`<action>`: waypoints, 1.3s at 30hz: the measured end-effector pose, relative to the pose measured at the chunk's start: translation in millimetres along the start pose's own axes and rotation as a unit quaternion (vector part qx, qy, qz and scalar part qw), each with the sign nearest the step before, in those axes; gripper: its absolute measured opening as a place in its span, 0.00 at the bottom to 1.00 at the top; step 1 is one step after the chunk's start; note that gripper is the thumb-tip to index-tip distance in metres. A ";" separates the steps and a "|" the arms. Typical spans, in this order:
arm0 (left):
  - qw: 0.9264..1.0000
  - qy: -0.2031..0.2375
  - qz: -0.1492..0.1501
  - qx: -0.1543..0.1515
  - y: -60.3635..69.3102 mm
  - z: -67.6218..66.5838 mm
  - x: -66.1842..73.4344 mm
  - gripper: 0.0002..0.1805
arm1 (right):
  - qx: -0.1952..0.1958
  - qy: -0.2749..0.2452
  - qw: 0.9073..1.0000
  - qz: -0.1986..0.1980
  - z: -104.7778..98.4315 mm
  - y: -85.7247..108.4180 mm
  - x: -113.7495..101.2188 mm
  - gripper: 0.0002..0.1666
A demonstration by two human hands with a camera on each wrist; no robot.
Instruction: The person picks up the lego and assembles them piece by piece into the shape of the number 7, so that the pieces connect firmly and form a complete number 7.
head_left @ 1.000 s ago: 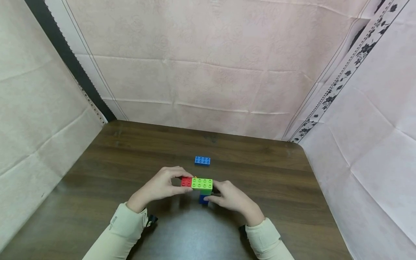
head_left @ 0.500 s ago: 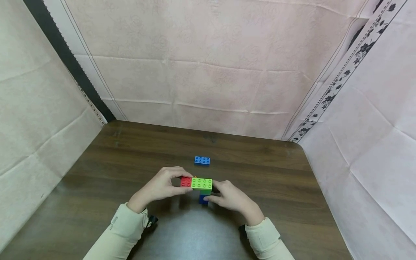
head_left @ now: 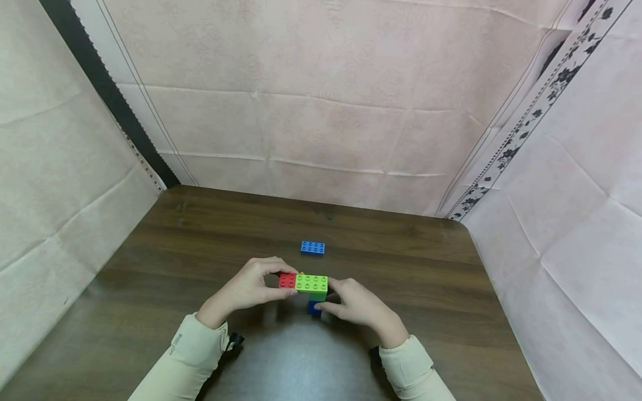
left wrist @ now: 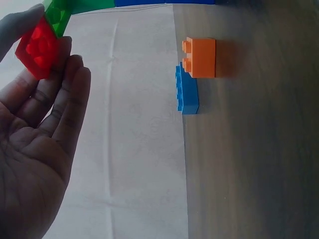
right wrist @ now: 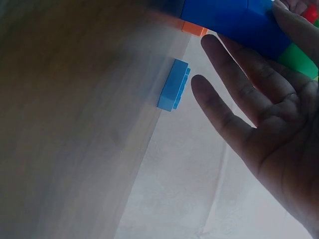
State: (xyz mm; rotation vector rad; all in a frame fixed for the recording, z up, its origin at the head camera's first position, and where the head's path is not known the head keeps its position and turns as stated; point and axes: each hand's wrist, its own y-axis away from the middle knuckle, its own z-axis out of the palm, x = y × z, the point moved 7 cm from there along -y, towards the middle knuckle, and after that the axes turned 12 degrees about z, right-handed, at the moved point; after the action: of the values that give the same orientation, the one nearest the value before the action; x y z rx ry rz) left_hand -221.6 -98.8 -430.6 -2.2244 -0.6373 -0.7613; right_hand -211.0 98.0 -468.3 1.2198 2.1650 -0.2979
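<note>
In the head view, my left hand [head_left: 244, 287] pinches a red toy brick [head_left: 287, 280] between thumb and fingers. That brick sits at the left end of a light green brick [head_left: 311, 283], which tops a stack. Under its right part come a darker green piece [head_left: 317, 297] and dark blue bricks [head_left: 314, 308]. My right hand [head_left: 358, 303] holds the stack low down, thumb on the near side of the dark blue bricks [right wrist: 234, 20]. Its outer fingers are extended in the right wrist view. From the left wrist, the red brick [left wrist: 37, 50] appears raised off the table.
Behind the stack, a lighter blue brick [head_left: 312, 248] lies on the wooden table [head_left: 401, 250]. An orange brick [left wrist: 202, 57] stands on the table between it and the stack, mostly hidden in the head view. Pale cloth [head_left: 301, 111] hangs round the table's back and sides.
</note>
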 end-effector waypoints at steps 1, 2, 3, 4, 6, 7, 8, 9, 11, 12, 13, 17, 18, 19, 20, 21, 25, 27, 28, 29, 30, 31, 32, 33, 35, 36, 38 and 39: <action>1.000 0.000 -0.002 0.000 0.1 -0.1 -0.1 0.20 | 0.000 0.000 1.000 0.001 -0.1 -0.1 0.1 0.25; 1.000 -0.001 -0.003 0.001 0.0 -0.1 -0.1 0.20 | -0.001 0.001 1.000 0.002 -0.2 -0.1 0.4 0.25; 1.000 0.000 -0.004 0.001 0.0 -0.2 0.0 0.20 | 0.000 0.002 1.000 0.003 -0.2 -0.2 0.7 0.25; 1.000 -0.001 -0.005 0.000 0.0 -0.2 0.1 0.20 | 0.000 0.003 1.000 0.003 -0.3 -0.2 0.6 0.25; 1.000 0.002 -0.009 0.001 -0.1 -0.3 0.2 0.20 | 0.001 0.005 1.000 0.003 -0.4 -0.2 0.9 0.25; 1.000 0.003 -0.010 0.002 -0.2 -0.3 0.4 0.20 | 0.001 0.006 1.000 0.004 -0.5 -0.1 0.9 0.25; 1.000 0.003 -0.008 0.001 -0.3 -0.1 0.4 0.20 | 0.002 0.007 1.000 0.004 -0.7 0.0 0.9 0.25; 1.000 0.002 -0.006 0.001 -0.4 0.1 0.5 0.20 | 0.002 0.008 1.000 0.003 -0.9 0.2 0.9 0.25; 1.000 0.002 -0.001 0.002 -0.5 0.5 1.0 0.20 | 0.001 0.009 1.000 0.003 -0.9 0.6 1.0 0.26; 1.000 0.001 0.003 0.002 -0.7 0.9 1.1 0.20 | 0.000 0.010 1.000 0.003 -0.8 0.9 1.2 0.26; 1.000 -0.002 0.008 0.001 -1.0 1.1 1.7 0.20 | 0.000 0.011 1.000 0.002 -0.9 1.4 1.0 0.26; 1.000 -0.008 0.024 0.001 -2.0 1.2 2.6 0.19 | -0.003 0.015 1.000 -0.005 -2.9 3.2 1.5 0.26; 1.000 -0.010 0.027 0.001 -2.2 1.0 2.3 0.19 | -0.005 0.016 1.000 -0.006 -3.7 3.3 1.7 0.26; 1.000 -0.010 0.027 0.002 -2.3 0.7 2.2 0.19 | -0.006 0.017 1.000 -0.005 -4.7 3.4 2.2 0.26; 1.000 -0.010 0.028 0.002 -2.5 0.5 1.7 0.19 | -0.007 0.018 1.000 -0.004 -5.7 3.5 3.2 0.26; 1.000 -0.011 0.027 0.001 -2.5 0.3 1.5 0.19 | -0.009 0.019 1.000 -0.003 -6.5 3.4 4.4 0.25; 1.000 -0.008 0.018 -0.001 -2.3 -0.2 1.7 0.19 | -0.017 0.021 1.000 0.002 -10.3 2.7 9.0 0.23; 1.000 -0.006 0.015 -0.001 -2.1 -0.2 2.2 0.19 | -0.019 0.024 1.000 0.001 -12.5 1.9 11.2 0.21; 1.000 -0.006 0.015 -0.001 -2.1 -0.2 2.1 0.19 | -0.018 0.026 0.999 -0.001 -14.0 1.4 11.8 0.20; 1.000 -0.006 0.016 -0.001 -2.1 -0.1 1.9 0.19 | -0.016 0.029 0.999 -0.003 -15.7 0.4 12.7 0.19; 1.000 -0.007 0.016 0.000 -2.0 -0.1 1.6 0.18 | -0.013 0.031 0.999 -0.004 -17.8 -0.8 13.4 0.18; 1.000 -0.008 0.017 0.001 -2.0 -0.1 1.4 0.18 | -0.008 0.035 0.999 -0.010 -20.1 -2.6 14.2 0.17; 1.000 -0.009 0.018 0.001 -1.8 0.0 1.1 0.18 | -0.002 0.038 0.999 -0.015 -22.8 -4.7 14.4 0.15; 1.000 -0.009 0.019 0.002 -1.7 0.1 1.0 0.18 | 0.004 0.039 0.999 -0.020 -25.6 -7.6 15.0 0.15; 1.000 -0.009 0.019 0.003 -1.4 0.2 0.6 0.18 | 0.023 0.041 0.999 -0.027 -31.9 -14.8 16.4 0.15; 1.000 -0.007 0.018 0.003 -1.3 0.1 0.8 0.18 | 0.033 0.043 0.998 -0.030 -34.9 -19.1 17.4 0.16; 1.000 -0.007 0.017 0.003 -1.1 0.2 0.9 0.18 | 0.049 0.049 0.997 -0.032 -39.9 -29.0 19.5 0.17; 1.000 -0.006 0.016 0.003 -1.0 0.2 1.2 0.18 | 0.055 0.051 0.997 -0.032 -41.8 -34.5 20.7 0.18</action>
State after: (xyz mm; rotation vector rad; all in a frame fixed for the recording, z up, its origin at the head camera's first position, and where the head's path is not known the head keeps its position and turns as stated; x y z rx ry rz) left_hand -221.4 -97.8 -429.5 -2.2308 -0.6086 -0.7290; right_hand -264.7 113.4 -452.2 1.2516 2.3062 -0.3944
